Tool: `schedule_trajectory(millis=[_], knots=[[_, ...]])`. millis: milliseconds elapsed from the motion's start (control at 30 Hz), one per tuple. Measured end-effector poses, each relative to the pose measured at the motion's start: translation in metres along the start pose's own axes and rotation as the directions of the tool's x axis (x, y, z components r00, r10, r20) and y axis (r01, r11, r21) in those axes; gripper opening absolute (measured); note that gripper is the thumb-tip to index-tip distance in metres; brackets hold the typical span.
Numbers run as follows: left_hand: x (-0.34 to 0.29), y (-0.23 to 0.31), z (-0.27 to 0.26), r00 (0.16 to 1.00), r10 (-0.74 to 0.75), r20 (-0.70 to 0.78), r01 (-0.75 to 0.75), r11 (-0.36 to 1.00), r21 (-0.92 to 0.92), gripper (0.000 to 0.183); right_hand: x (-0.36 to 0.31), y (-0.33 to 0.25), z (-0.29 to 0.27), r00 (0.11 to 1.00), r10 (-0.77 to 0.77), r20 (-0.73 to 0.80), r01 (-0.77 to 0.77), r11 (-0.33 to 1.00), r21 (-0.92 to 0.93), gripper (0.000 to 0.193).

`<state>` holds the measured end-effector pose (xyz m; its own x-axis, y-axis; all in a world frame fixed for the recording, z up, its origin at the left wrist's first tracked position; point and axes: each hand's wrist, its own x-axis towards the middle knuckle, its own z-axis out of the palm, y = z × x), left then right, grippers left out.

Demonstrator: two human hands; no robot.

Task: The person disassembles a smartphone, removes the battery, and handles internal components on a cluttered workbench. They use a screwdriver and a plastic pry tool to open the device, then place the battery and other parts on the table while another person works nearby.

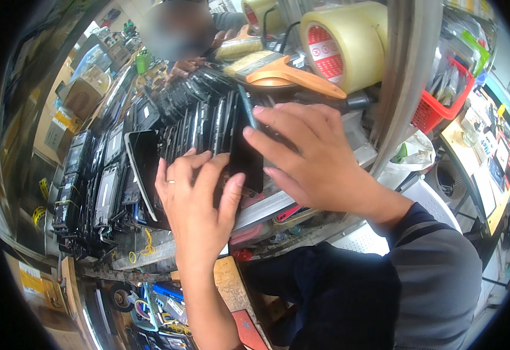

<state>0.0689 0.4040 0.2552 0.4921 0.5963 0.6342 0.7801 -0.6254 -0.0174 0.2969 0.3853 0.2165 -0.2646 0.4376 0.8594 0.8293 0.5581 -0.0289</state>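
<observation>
A tight row of dark phone screens and frames [193,129] stands on edge in front of me. My left hand [199,189], a ring on one finger, lies over the near end of the row with fingers apart and bent, the tips touching the panels. At the row's right end leans a glossy black phone screen [246,157]. My right hand [310,151] is beside it, fingers stretched and spread, the tips at its edge. Left of the row, a silver-edged black tablet-like panel [144,172] is propped at a slant. Neither hand grips anything visibly.
Behind the row lie an orange-handled brush [293,74] and a large clear tape roll [348,46]. More stacked phone parts [106,186] fill the left side. A metal ledge [260,210] runs along the front. A red basket [441,99] stands at the right, past a frame post [409,70].
</observation>
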Motion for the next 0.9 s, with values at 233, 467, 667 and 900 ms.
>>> schedule_trajectory(millis=[233,467,667,900], knots=[[-0.007,0.0,0.002,0.997,0.079,-0.015,-0.078,0.995,0.057,0.045,0.014,0.009,-0.01,0.969,-0.165,0.181,0.145,0.982,0.118,0.051],[-0.011,-0.009,0.012,0.989,0.051,-0.136,-0.055,0.998,-0.024,0.048,0.004,0.025,-0.013,0.992,-0.115,-0.043,0.122,0.956,0.266,0.04],[-0.009,-0.006,0.011,0.982,0.019,-0.186,-0.036,0.995,-0.089,0.049,0.008,0.023,-0.022,0.989,-0.143,0.028,0.139,0.985,0.106,0.039],[0.001,0.011,0.021,0.965,-0.08,-0.252,0.067,0.996,-0.06,0.039,0.015,0.021,-0.029,0.966,-0.179,0.185,0.184,0.983,-0.008,0.043]])
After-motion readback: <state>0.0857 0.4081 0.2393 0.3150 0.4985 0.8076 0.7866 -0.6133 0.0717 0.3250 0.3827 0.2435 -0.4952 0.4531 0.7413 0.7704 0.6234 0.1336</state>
